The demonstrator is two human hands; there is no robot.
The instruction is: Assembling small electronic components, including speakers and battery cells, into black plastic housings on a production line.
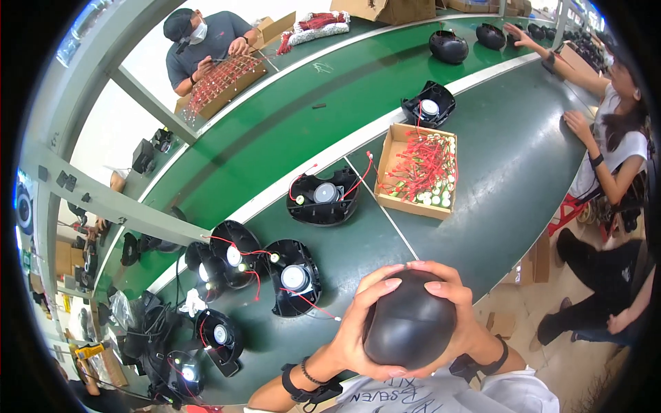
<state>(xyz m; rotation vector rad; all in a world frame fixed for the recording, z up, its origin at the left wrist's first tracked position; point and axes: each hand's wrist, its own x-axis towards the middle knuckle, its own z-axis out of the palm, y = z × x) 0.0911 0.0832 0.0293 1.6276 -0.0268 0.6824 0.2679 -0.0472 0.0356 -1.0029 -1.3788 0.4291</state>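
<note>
Both of my hands are wrapped round a smooth, rounded black plastic speaker housing (412,320), held above the near edge of the bench. My left hand (359,323) grips its left side, and my right hand (454,310) its right side, with both thumbs and fingers pressed on the shell. What lies under the shell is hidden. To the left on the bench is an open black half-shell (295,277) with a round speaker and red wires. Farther off lies another open half-shell (323,196) with a speaker and a small cylindrical part on a red lead.
A cardboard box (413,206) of red-wired cylinders stands beyond my hands. More open shells (234,255) crowd the left. Past a white rail runs a green conveyor (275,138) carrying closed black housings (449,47). A co-worker (213,51) sits across, another (613,131) at right.
</note>
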